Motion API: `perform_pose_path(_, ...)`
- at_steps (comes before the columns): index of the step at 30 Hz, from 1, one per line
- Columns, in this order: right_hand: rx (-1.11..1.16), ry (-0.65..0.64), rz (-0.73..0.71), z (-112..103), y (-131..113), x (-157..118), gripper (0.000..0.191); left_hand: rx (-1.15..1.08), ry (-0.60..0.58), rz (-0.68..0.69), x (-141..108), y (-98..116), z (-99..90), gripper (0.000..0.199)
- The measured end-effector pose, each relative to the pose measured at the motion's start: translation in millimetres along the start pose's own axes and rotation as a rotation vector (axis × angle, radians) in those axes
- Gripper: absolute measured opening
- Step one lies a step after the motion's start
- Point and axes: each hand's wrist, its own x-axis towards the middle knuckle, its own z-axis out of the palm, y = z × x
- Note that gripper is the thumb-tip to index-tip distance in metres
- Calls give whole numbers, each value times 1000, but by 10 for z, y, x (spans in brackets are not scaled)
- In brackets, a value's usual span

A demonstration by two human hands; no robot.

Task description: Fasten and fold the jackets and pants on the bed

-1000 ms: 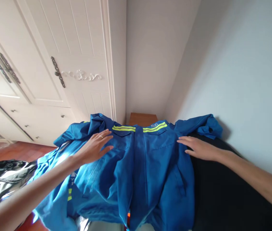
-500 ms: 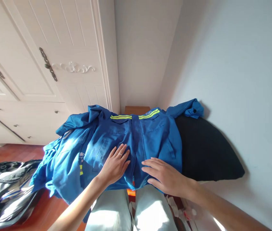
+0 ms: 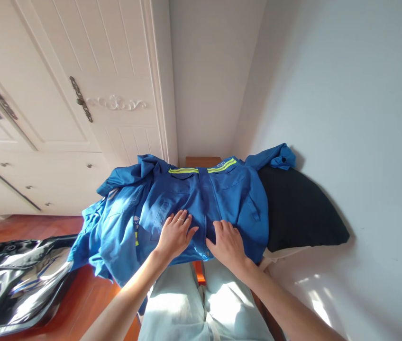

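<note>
A blue work jacket [image 3: 236, 199] with yellow reflective stripes across the chest lies spread out, front side up, in front of my legs. My left hand [image 3: 177, 232] rests on its lower front, left of the front placket, with the fingers stretched out. Just right of the placket, my right hand [image 3: 226, 240] lies on the fabric near the hem, fingers extended and thumb apart. Another blue garment [image 3: 115, 237] is bunched to the left, partly under the jacket. Black cloth [image 3: 300, 213] shows beyond the jacket's right side.
A white wardrobe [image 3: 123, 57] with metal handles stands at the left and back. On the red floor [image 3: 94, 293] lies a shiny black plastic bag [image 3: 19, 284]. A pale wall [image 3: 364, 142] runs along the right. A brown wooden piece [image 3: 203, 161] shows behind the jacket.
My right hand has moved left and a little farther from me, closer to the placket. My left hand stays on the jacket's lower front. The view has shifted slightly.
</note>
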Motion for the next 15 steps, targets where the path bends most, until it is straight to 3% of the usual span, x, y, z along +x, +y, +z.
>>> perform_pose_path(5, 34, -18, 69, 4, -8, 94, 16, 26, -3, -89, 161, 135, -34, 41)
perform_pose_path(9, 187, -115, 115, -89, 192, 206, 11, -1, -7, 101, 204, 106, 40, 47)
perform_pose_path(11, 389, -127, 164, -173, 323, 264, 9, -27, -48, 157, 187, 73, 91, 50)
perform_pose_path(15, 1112, -112, 353, -371, 442, 363, 12, -29, -100, 126, 207, 87, 131, 61)
